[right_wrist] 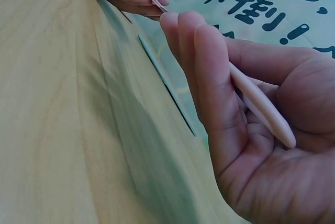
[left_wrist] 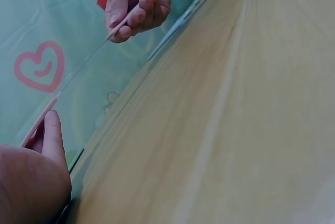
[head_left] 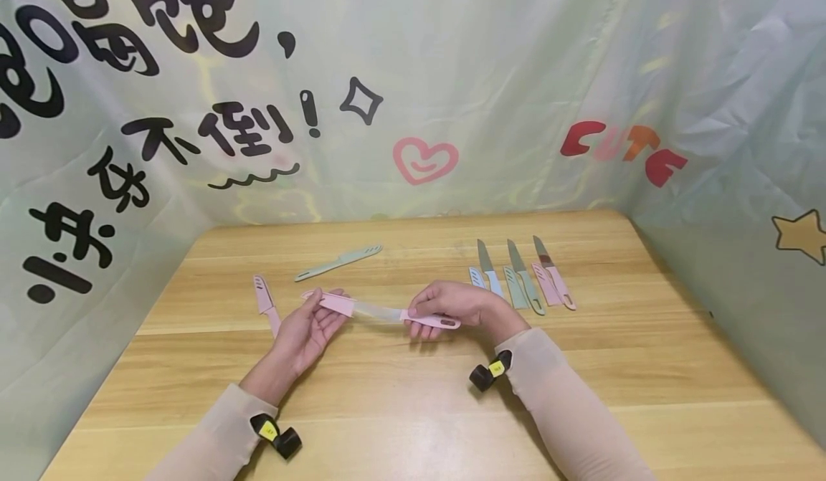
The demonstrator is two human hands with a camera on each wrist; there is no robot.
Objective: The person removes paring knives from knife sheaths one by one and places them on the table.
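Sleeved forearms [head_left: 574, 413] reach over the worktop [head_left: 400, 416]. The right hand [head_left: 448, 303] has its fingers curled round the handle of the pink-handled paring knife [head_left: 439, 320], held above the wood; fingers of the left hand [head_left: 312, 337] pinch its pink sheath [head_left: 337, 304]. Beyond that knife, to its right, light-blue [head_left: 489, 269], green [head_left: 525, 274] and pink knives [head_left: 551, 272] lie bare, near enough that a careless swing of the right wrist might knock them. The left fingers sit near the sheath's mouth, so a crooked push could slide the edge outside and nick them; a slack pinch could let the sheath twist. Whether the blade tip is already inside, I cannot tell.
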